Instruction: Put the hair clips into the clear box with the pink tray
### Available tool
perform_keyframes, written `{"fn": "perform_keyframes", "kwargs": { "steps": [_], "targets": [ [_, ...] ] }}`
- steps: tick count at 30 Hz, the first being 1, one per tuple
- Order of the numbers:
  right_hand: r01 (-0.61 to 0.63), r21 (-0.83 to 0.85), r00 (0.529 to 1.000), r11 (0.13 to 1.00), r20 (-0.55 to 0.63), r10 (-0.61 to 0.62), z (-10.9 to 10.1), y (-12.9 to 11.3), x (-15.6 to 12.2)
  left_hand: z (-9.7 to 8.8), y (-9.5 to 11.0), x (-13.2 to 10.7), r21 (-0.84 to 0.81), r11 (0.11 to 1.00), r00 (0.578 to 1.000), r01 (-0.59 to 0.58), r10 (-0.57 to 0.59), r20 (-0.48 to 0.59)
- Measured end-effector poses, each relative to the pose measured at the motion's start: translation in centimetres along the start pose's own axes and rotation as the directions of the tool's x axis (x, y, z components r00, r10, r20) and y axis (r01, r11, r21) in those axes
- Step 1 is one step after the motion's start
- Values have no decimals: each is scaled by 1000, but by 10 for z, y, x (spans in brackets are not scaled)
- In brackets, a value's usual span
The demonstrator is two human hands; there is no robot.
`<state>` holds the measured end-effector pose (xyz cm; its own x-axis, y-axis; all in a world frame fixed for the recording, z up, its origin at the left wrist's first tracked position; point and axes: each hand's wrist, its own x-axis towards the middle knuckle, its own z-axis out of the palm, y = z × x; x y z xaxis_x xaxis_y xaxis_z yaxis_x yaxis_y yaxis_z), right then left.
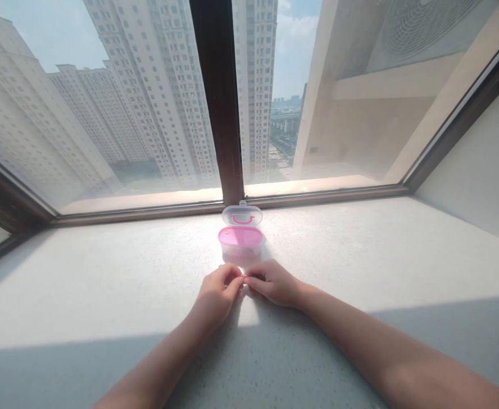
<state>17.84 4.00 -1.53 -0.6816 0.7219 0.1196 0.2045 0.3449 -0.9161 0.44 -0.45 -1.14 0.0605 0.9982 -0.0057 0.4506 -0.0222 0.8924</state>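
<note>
Just in front of a small clear plastic box, my left hand (224,288) and my right hand (273,282) meet with thumbs and fingertips pinched together. Something tiny and reddish seems to sit between the fingertips, too small to name. The box (241,251) has a pink inner tray (240,236) on top. Its clear lid (242,216) stands raised at the back, with a pink handle on it. A small bit of something shows beside the left fingers, mostly hidden by them.
The pale speckled windowsill (104,278) carries the box and both forearms. Behind it rises a window with a dark frame post (221,102), close behind the lid. A white wall (479,153) bounds the right side. Tall buildings stand outside.
</note>
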Motion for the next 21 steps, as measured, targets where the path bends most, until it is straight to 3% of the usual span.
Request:
{"fn": "perform_keyframes", "kwargs": {
  "steps": [3,6,13,17,21],
  "targets": [
    [-9,11,1000,1000,-18,9,0,0,1,3,-3,1,-167,984,997,63,-54,59],
    [-23,4,999,1000,-48,24,0,-1,3,3,-4,3,-228,972,993,60,-35,112],
    [-39,57,996,998,-74,43,1,-2,3,-2,-4,5,-211,970,965,117,-62,253],
    [-58,87,995,995,-71,64,1,-1,3,-4,-6,4,-108,988,957,112,-78,280],
    [-26,86,995,996,-90,34,1,-1,3,-7,-8,6,-107,988,946,116,-76,316]
  ]
}}
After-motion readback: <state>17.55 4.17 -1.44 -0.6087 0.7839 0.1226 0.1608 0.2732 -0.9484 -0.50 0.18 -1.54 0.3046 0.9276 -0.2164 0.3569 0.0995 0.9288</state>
